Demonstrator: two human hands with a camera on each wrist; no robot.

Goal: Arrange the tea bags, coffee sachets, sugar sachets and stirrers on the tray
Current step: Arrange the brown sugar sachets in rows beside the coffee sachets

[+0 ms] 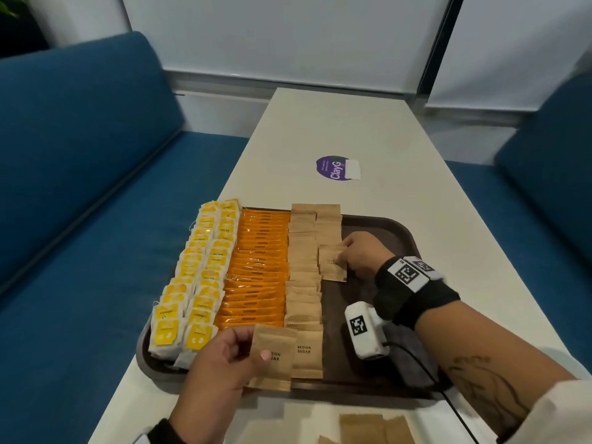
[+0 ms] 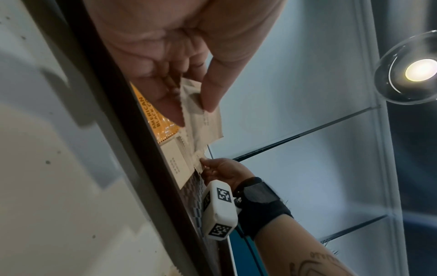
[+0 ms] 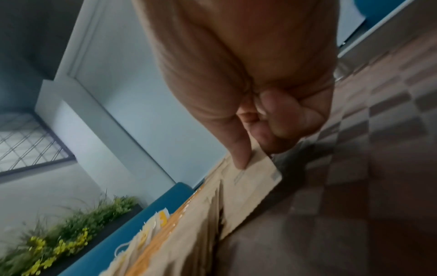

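A dark brown tray (image 1: 397,232) holds two rows of yellow tea bags (image 1: 195,277), a row of orange coffee sachets (image 1: 259,267) and rows of brown sugar sachets (image 1: 302,277). My left hand (image 1: 243,350) pinches a stack of brown sugar sachets (image 1: 272,357) over the tray's near edge; the left wrist view shows the thumb and fingers on that stack (image 2: 205,123). My right hand (image 1: 355,254) pinches one brown sugar sachet (image 1: 331,261) at the near end of the second sugar row, and the sachet (image 3: 250,186) lies under its thumb in the right wrist view. No stirrers show.
The tray sits on a long white table (image 1: 368,129) with a purple sticker (image 1: 333,168). More brown sachets (image 1: 371,427) lie on the table near me. Blue sofas (image 1: 80,171) flank both sides. The tray's right part (image 1: 407,344) is bare.
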